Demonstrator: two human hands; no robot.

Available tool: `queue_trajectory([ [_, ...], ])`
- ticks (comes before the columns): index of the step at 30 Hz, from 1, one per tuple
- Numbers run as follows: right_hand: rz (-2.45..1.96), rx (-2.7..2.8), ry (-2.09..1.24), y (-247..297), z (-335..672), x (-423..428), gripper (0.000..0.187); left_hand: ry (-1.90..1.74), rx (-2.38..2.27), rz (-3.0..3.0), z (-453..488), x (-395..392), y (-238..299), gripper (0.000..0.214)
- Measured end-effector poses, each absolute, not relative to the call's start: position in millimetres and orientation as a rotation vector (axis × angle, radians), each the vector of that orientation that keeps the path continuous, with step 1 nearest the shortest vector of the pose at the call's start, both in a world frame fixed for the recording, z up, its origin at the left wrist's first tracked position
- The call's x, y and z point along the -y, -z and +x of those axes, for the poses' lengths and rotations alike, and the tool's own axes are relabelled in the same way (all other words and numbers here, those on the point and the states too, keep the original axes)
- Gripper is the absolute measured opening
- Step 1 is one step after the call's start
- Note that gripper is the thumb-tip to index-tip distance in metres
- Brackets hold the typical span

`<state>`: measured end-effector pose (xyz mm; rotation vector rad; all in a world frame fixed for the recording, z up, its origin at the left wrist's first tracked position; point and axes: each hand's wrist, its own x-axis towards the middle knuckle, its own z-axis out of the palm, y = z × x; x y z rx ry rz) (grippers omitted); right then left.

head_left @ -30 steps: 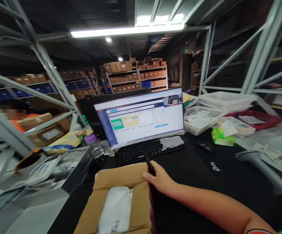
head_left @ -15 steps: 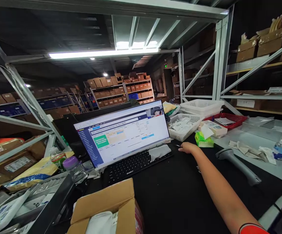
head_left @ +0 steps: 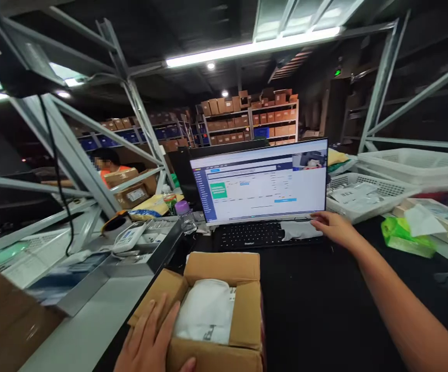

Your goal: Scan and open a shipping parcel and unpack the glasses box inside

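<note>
My left hand [head_left: 152, 341] lies flat, fingers spread, on the left flap of an open cardboard box [head_left: 224, 266] at the near edge of the black desk mat [head_left: 313, 289]. A white wrapped item [head_left: 208, 310] sits inside the box. My right hand [head_left: 334, 227] reaches forward to the right end of the black keyboard [head_left: 253, 235], beside a white cloth [head_left: 299, 230] lying on the keys. Its fingers are curled down, and whatever is under them is hidden. The lit monitor [head_left: 262, 181] stands just behind.
White baskets [head_left: 367, 188] and a green packet [head_left: 402, 237] stand at the right. A grey metal tray [head_left: 104, 263], a purple-capped bottle [head_left: 185, 214] and steel rack struts [head_left: 80, 155] crowd the left. A person in orange [head_left: 110, 165] works behind the rack.
My left hand has come into view and settled on the box flap. My right hand moved left from the desk mat beside the baskets to the keyboard's right end. The view swung left.
</note>
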<state>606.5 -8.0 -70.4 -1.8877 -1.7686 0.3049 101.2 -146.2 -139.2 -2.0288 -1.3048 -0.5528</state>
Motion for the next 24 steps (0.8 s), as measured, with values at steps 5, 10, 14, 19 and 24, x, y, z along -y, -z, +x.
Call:
queue_trajectory([
  [5, -0.811, 2.416, -0.533, 39.4, 469.3, 97.5, 0.026, 0.843, 1.691, -1.99, 115.8, 147.6, 162.1, 0.09],
  [10, -0.527, 2.808, -0.256, 54.7, 394.0, 108.5, 0.02, 1.094, 1.872, -2.079, 117.7, 146.7, 158.2, 0.092],
  [14, -0.407, 2.605, -0.245, 54.0, 408.4, 89.6, 0.025, 1.292, 1.987, -2.08, 123.1, 150.6, 158.1, 0.102],
  [19, -0.648, 2.504, -0.638, 51.1, 458.9, 89.7, 0.025, 1.387, 2.042, -2.011, 129.9, 148.8, 168.6, 0.101],
  [24, -0.823, 2.625, -0.876, 57.3, 469.8, 96.1, 0.012, 1.303, 2.044, -1.907, 134.1, 147.0, 169.8, 0.087],
])
